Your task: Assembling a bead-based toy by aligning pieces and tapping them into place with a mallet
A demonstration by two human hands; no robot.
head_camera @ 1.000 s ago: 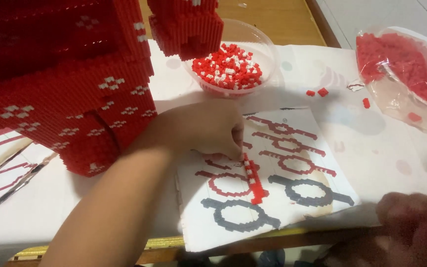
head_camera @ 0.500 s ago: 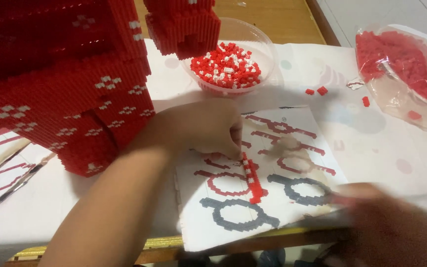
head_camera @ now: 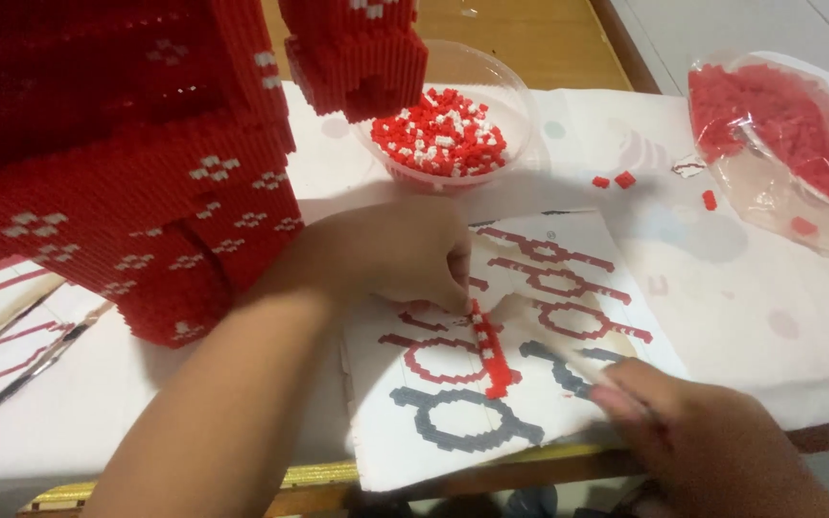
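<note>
A clear round plastic bowl (head_camera: 453, 115) sits at the back of the table, filled with small red and white building bricks (head_camera: 441, 134). Off to the right lies a clear plastic bag (head_camera: 779, 153) stuffed with more red bricks, and a few loose red bricks (head_camera: 616, 179) are scattered between bag and bowl. On the left stands a big red block-built model (head_camera: 136, 173) dotted with white flower patterns. In front lies a printed instruction sheet (head_camera: 529, 336) showing red and grey pixel outlines. The left hand (head_camera: 395, 254) is closed, pinching the top end of a narrow strip of red bricks (head_camera: 489, 350) that lies on the sheet. The right hand (head_camera: 712, 441) is blurred at the sheet's lower right corner; whether it is open or gripping I cannot tell.
</note>
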